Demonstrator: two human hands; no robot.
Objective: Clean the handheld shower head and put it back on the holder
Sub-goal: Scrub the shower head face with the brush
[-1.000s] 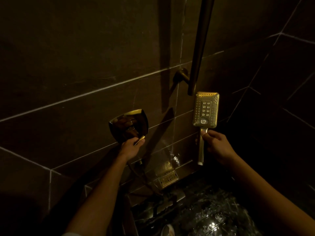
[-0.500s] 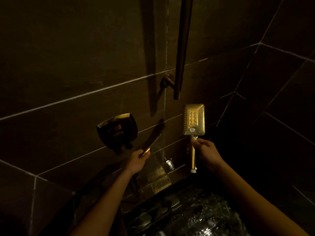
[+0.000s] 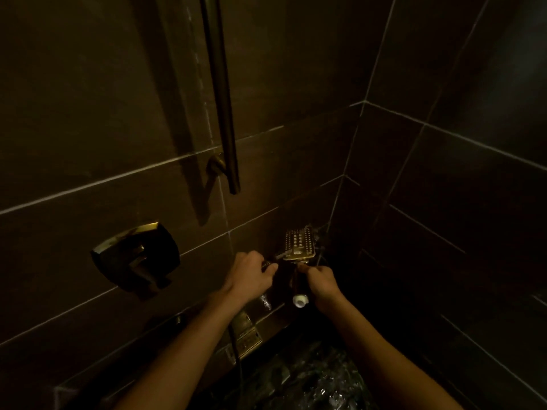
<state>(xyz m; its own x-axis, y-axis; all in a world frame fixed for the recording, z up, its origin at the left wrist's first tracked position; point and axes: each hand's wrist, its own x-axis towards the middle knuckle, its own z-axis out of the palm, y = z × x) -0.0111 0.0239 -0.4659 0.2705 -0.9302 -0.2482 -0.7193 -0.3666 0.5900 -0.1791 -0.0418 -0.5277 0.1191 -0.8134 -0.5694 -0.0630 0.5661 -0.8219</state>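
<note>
A gold rectangular handheld shower head [image 3: 298, 243] with rows of nozzles faces up toward me, low near the wall corner. My right hand [image 3: 322, 284] grips its handle just below the head; the handle's white end [image 3: 300, 300] sticks out beneath my fist. My left hand [image 3: 248, 276] is closed on a thin tool [image 3: 280, 256] whose tip rests against the lower left of the nozzle face. In the dim light I cannot make out what the tool is. The dark vertical slide bar [image 3: 220, 93] hangs on the wall above.
A square gold-edged valve plate with lever [image 3: 136, 257] sits on the tiled wall to the left. A hose [image 3: 236, 350] drops past a brass wall plate [image 3: 248, 338]. Wet, dark marbled surface [image 3: 307, 380] lies below. The tiled side wall [image 3: 444, 202] closes in on the right.
My left hand moved right from the valve plate to the shower head, bringing the tool's tip onto the nozzle face. The shower head sits lower and tilted back.
</note>
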